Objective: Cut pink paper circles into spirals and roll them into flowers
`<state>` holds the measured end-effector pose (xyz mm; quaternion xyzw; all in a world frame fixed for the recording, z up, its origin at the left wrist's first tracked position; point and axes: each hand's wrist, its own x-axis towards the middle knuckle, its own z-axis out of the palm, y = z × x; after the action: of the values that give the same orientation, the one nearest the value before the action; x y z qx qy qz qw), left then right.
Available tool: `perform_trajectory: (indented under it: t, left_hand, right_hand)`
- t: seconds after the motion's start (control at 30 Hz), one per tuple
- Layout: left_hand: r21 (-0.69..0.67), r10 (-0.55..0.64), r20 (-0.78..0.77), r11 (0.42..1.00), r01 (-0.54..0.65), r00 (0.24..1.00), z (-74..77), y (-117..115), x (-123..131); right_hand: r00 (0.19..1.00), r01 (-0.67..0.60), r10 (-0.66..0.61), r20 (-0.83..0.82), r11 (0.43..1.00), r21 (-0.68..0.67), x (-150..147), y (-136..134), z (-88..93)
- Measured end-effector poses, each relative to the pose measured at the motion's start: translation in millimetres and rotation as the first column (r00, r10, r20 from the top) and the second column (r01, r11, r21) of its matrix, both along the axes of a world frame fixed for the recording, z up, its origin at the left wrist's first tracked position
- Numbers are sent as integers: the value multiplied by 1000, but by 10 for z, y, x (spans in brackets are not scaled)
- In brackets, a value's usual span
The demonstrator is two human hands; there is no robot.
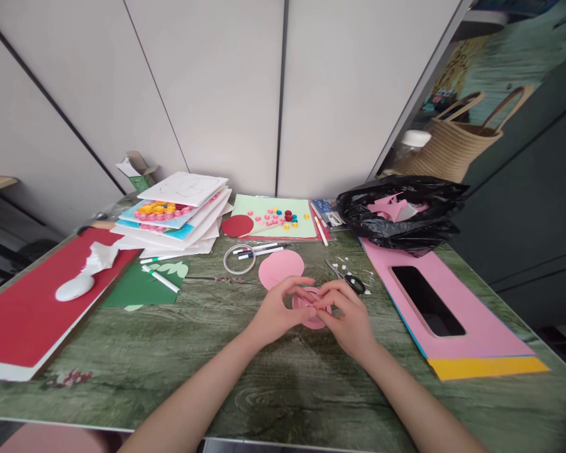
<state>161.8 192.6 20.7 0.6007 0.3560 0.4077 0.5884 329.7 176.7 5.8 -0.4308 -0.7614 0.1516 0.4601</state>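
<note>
Near the middle of the table, my left hand (283, 308) and my right hand (349, 314) meet over a pink paper piece (316, 323) with a round, coiled look. Both hands have their fingers closed on it from either side, and the fingertips cover its centre. Just behind my left hand lie overlapping pink paper circles (283, 265). Black-handled scissors (355, 283) rest behind my right hand, with small paper scraps around them. A roll of tape (239, 259) and several pens (259, 250) are farther back on the left.
A paper stack (183, 207) and red sheets (42, 296) occupy the left. Small coloured paper coils (287, 216) sit on a pale green sheet (245, 204) at the back. A black bag (405, 233) and a phone (427, 301) on pink sheets (481, 314) are on the right.
</note>
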Motion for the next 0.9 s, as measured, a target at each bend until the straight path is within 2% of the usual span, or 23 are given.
perform_trajectory:
  t: [0.23,0.4,0.53,0.7,0.9]
  left_hand:
    - [1,-34,-3,999,34,999,12,-30,14]
    - [-72,-52,65,996,57,997,-14,-24,26]
    - [-125,-18,128,992,34,992,-17,-2,16]
    - [-179,28,161,984,1,986,-26,27,-9]
    - [-132,7,122,991,9,993,-19,23,-15]
  right_hand:
    - [999,-39,39,-7,998,43,-23,4,36]
    - [999,-33,33,3,998,59,-43,-7,79]
    - [1000,-21,21,1,999,26,-43,-24,96]
    - [998,-65,65,28,998,11,-8,-22,78]
    - [984,-136,136,113,991,-7,-9,-6,40]
